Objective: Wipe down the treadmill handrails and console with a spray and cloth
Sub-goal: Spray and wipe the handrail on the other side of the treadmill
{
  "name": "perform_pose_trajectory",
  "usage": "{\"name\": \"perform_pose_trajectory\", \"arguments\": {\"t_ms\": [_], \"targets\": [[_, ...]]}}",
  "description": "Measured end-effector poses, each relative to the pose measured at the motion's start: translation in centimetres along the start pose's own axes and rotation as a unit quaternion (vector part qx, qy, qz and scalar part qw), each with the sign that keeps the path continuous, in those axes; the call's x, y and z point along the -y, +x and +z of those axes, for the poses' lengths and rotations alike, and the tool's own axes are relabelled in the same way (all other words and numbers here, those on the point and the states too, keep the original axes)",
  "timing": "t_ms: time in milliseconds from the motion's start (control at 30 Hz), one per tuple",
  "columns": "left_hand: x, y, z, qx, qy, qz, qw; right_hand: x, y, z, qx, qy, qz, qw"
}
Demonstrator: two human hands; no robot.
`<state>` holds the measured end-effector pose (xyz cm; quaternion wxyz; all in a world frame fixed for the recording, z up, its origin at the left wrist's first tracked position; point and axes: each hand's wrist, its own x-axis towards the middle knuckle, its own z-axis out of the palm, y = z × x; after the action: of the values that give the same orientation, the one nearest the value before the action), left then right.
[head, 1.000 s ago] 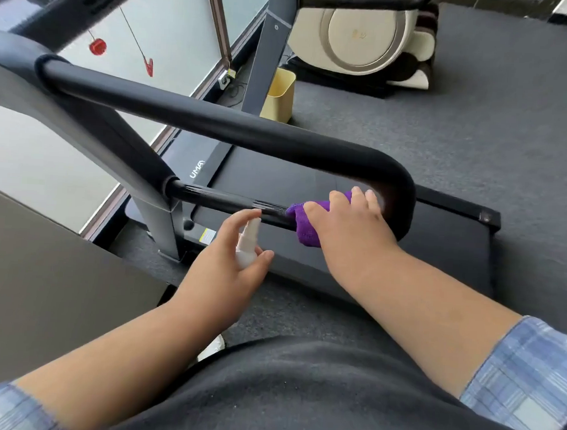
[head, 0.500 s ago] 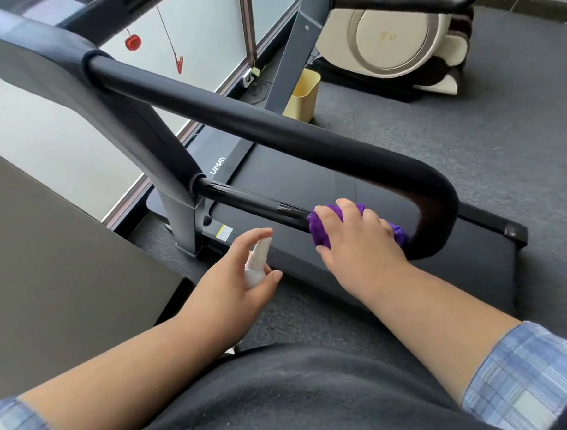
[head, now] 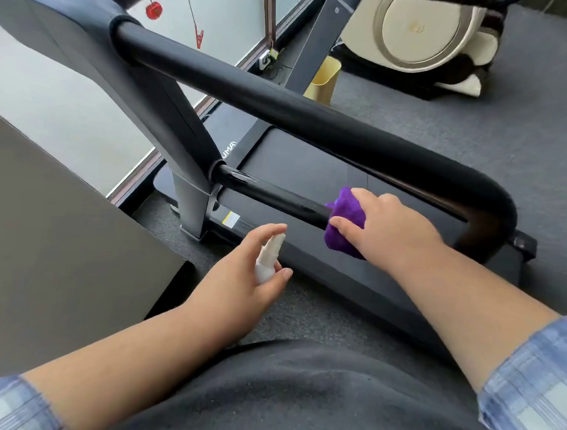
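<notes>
The treadmill's thick black upper handrail (head: 281, 109) runs from upper left to right and bends down into a thinner glossy lower bar (head: 270, 194). My right hand (head: 389, 230) grips a purple cloth (head: 344, 221) wrapped around that lower bar near its right end. My left hand (head: 246, 272) holds a small white spray bottle (head: 268, 256) below the bar, its nozzle pointing up toward the rail with my index finger over the top. The bar's left part shines wet.
The black treadmill belt (head: 310, 170) lies under the rails on grey carpet. A dark flat panel (head: 61, 236) fills the left. A yellow bin (head: 323, 82) and a cream exercise machine (head: 423, 34) stand at the back by the window.
The view has shifted, so the rails sit further right and lower. My right hand with the cloth stays near the lower bar's right end. My left hand keeps the bottle beneath the bar.
</notes>
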<state>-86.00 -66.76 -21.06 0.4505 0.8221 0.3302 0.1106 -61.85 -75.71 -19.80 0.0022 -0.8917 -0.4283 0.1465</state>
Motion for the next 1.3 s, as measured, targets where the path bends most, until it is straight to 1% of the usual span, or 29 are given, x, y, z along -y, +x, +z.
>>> {"name": "perform_pose_trajectory", "arguments": {"t_ms": [33,100,200,300,433,700,833,967,1033,1133,1300], "targets": [[0.2,0.1,0.0,0.003,0.000,0.000,1.000,-0.6,-0.5,0.0,0.002,-0.001,0.011,1.000],[0.7,0.3,-0.1,0.008,-0.008,-0.003,1.000,-0.7,-1.1,0.2,0.001,-0.017,-0.006,1.000],[1.5,0.6,-0.4,0.015,-0.019,-0.001,1.000,0.1,-0.9,1.0,0.010,-0.103,-0.055,0.993],[2.2,0.9,-1.0,0.014,-0.026,0.007,1.000,0.9,0.4,1.3,-0.011,-0.142,-0.066,0.988],[3.4,1.7,-2.3,0.019,-0.021,0.010,1.000,3.9,1.5,2.1,-0.032,-0.171,-0.071,0.982],[5.6,3.4,-5.9,0.037,-0.010,0.018,0.999,12.2,6.5,3.0,-0.039,-0.139,-0.085,0.986],[7.3,3.6,-8.2,0.030,0.004,0.021,0.999,16.8,9.2,3.5,-0.053,-0.121,-0.106,0.985],[8.5,4.6,-9.9,0.033,0.014,0.015,0.999,21.3,11.8,3.8,-0.034,-0.077,-0.099,0.992],[8.7,5.2,-10.5,0.046,0.014,0.021,0.999,21.7,12.1,3.7,-0.031,-0.059,-0.094,0.993],[8.9,6.3,-11.5,0.075,0.000,0.040,0.996,20.0,11.4,3.1,-0.006,-0.029,-0.099,0.995],[9.6,8.6,-13.1,0.104,0.002,0.076,0.992,15.6,9.3,2.3,0.024,-0.043,-0.044,0.998]]}}
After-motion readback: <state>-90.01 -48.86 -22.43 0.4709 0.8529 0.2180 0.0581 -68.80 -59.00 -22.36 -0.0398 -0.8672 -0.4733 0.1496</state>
